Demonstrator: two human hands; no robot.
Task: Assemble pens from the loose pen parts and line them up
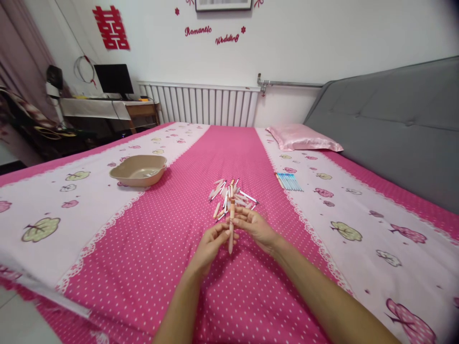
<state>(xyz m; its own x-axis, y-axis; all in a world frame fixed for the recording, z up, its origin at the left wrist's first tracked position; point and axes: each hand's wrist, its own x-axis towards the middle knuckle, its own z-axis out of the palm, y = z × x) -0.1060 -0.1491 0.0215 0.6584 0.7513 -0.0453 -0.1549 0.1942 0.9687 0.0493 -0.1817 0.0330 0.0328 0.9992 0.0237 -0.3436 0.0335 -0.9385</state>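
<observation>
Both of my hands hold one pen (231,224) upright over the bed, its brown-orange end up and its pale pink end down. My left hand (214,241) pinches the lower pink barrel between thumb and fingers. Higher up, my right hand (255,227) grips the same pen near the orange part. Just beyond my fingers lies a loose pile of pen parts (218,192), with pink barrels, thin white refills and orange-brown pieces. Part of that pile is hidden behind the pen and my hands.
A row of blue pens (289,182) lies to the right of the pile. At the left sits a beige plastic basin (139,177) with something small and pale inside. A pink pillow (303,137) rests near the grey headboard (387,119). The bedspread (143,267) is pink and dotted.
</observation>
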